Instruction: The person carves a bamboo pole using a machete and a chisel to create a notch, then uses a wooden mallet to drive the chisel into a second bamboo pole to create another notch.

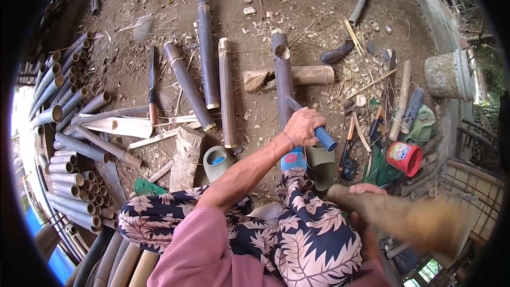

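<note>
My left hand (304, 127) is closed round the blue handle (325, 139) of a chisel. The chisel slants down to the left, its tip at a dark bamboo tube (283, 77). A round hole shows near the tube's far end. Under the tube, crosswise, lies a thicker split bamboo piece (314, 76). At the lower right, my right hand (369, 188) grips a wooden club (388, 210), whose thick end is smeared by motion. The club partly hides that hand. Below the tube's near end is a blue patterned thing (294, 159).
Bamboo tubes (227, 95) lie left of the work. A sheathed-looking long knife (152, 87) lies beyond stacked cut bamboo (66, 178). On the right are a red tub (405, 158), a whitish bucket (449, 76), a saw-like tool (377, 122) and scattered chips. Green sandals (321, 170) are near my legs.
</note>
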`<state>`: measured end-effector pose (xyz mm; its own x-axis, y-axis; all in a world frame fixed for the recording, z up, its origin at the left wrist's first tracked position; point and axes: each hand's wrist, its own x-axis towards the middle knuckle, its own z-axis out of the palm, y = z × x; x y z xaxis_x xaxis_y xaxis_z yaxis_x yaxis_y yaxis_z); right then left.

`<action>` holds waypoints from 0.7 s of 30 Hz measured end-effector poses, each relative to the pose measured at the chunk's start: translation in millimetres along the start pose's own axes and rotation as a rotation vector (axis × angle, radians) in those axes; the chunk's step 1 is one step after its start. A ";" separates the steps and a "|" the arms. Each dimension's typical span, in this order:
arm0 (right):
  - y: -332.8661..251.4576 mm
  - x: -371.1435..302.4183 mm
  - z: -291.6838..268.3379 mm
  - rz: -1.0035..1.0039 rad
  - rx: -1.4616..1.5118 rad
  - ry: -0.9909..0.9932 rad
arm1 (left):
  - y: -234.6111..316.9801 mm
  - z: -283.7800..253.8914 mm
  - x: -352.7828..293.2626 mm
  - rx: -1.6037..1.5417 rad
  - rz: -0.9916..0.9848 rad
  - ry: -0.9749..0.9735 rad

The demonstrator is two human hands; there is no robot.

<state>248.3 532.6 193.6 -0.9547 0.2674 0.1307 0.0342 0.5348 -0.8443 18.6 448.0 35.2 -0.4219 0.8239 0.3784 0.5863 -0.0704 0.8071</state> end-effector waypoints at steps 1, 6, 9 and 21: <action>-8.6 11.7 3.6 0.121 -0.140 -0.233 | -0.8 3.6 2.0 -0.001 -0.007 -0.005; 22.7 -24.3 6.6 0.375 0.027 0.137 | 0.8 1.4 0.6 -0.022 0.025 0.109; 10.2 -29.2 8.8 -0.111 0.060 0.194 | -1.6 -0.1 -0.5 0.010 -0.042 -0.007; 24.8 -27.5 -1.8 0.449 0.437 0.319 | -46.0 -128.6 84.6 -0.735 -0.294 1.107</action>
<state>276.0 540.0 170.0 -0.7401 0.6451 -0.1900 0.2192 -0.0356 -0.9750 -133.1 448.6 88.4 -0.9994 0.0061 0.0340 0.0254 -0.5393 0.8417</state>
